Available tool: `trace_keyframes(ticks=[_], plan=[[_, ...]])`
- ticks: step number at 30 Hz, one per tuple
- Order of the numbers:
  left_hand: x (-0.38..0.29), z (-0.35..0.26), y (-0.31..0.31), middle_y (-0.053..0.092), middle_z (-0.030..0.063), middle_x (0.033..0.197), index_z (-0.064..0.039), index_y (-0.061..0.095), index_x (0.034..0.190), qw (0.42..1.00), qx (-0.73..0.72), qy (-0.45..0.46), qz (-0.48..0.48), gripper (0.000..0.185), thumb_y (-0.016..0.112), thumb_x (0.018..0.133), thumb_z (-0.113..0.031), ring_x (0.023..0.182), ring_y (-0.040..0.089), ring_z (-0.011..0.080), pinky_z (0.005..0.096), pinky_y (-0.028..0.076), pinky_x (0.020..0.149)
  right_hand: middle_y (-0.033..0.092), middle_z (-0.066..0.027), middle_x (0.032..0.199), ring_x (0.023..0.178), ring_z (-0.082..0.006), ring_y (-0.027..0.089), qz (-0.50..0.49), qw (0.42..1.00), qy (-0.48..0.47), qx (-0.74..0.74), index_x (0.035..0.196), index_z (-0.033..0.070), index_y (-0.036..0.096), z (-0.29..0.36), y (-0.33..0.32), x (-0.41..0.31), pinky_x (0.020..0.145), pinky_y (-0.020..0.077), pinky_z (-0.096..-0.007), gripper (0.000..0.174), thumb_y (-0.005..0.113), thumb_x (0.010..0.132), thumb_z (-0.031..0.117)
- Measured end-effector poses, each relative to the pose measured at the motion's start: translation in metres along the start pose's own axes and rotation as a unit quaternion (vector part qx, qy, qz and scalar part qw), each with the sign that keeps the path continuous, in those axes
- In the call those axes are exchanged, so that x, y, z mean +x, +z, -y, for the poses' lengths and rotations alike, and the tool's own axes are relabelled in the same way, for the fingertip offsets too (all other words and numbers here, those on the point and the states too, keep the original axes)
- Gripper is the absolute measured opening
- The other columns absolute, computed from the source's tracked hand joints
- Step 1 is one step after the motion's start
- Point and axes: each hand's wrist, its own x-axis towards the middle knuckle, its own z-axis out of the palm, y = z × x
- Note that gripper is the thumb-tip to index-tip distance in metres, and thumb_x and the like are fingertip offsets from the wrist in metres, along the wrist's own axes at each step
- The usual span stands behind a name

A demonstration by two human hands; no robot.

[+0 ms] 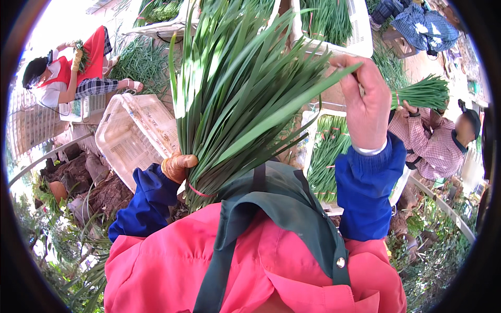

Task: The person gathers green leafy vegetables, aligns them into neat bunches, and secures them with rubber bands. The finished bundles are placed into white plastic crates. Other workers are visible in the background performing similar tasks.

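My left hand [179, 166], in a tan glove, grips a large bundle of long flat green leaves, which look like garlic chives [238, 105], near its lower end. A pink band [200, 192] rings the bundle just below that hand. The leaves fan out upward in front of me. At the right, my bare right hand [366, 99] is raised with bent fingers, pinching the tip of one broad leaf [289, 111] that slants out of the bundle. The bundle's lowest end lies against my dark green apron [270, 191].
An open white plastic crate [135, 133] stands at the left. Another crate holds banded bundles [328, 156] below my right hand; more filled crates [358, 29] are at the top. Loose leaves [143, 64] lie on the ground. Co-workers sit at the left, right and top right, one holding a bundle [422, 92].
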Motion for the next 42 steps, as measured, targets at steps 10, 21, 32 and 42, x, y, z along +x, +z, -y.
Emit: trace_keyframes(ticks=[10,21,32,42], plan=[[0.0,0.021,-0.023,0.06,0.0145,0.129,-0.002,0.047,0.139,1.0,-0.005,-0.011,-0.003,0.081,0.083,0.071,-0.027,0.117,0.06,0.0285,0.0442,0.047,0.102,0.06,-0.0171,0.09,0.09,-0.0354,0.057,0.151,0.977,-0.126,-0.082,0.1,0.002,0.063,-0.021,0.015,0.014,0.075,0.0468,-0.0433,0.025,0.069,0.081,0.016],[0.001,0.032,-0.028,0.06,0.015,0.129,-0.002,0.048,0.138,0.998,-0.04,-0.041,-0.007,0.078,0.081,0.072,-0.024,0.116,0.06,0.0288,0.044,0.047,0.102,0.055,-0.0115,0.077,0.075,-0.0339,0.058,0.172,0.975,-0.127,-0.057,0.085,0.006,0.061,-0.02,0.023,0.014,0.063,0.0468,-0.0429,0.01,0.066,0.084,0.015],[-0.006,0.036,-0.034,0.059,0.0118,0.132,-0.003,0.044,0.142,0.999,0.031,-0.02,-0.022,0.08,0.076,0.071,-0.019,0.118,0.058,0.0242,0.0382,0.045,0.103,0.062,0.0001,0.071,0.059,-0.0061,0.055,-0.024,0.916,0.258,0.308,0.082,0.003,0.067,-0.059,0.006,0.005,0.05,0.0432,-0.0195,0.032,0.06,0.096,0.031],[-0.005,0.03,-0.029,0.06,0.0124,0.129,-0.002,0.044,0.141,0.999,0.009,-0.044,-0.023,0.075,0.069,0.071,-0.011,0.115,0.06,0.0258,0.0399,0.048,0.1,0.06,0.0019,0.078,0.064,-0.0056,0.051,0.056,0.93,0.191,0.309,0.095,0.003,0.066,-0.051,0.018,0.007,0.055,0.0415,-0.0204,0.016,0.065,0.094,0.019]])
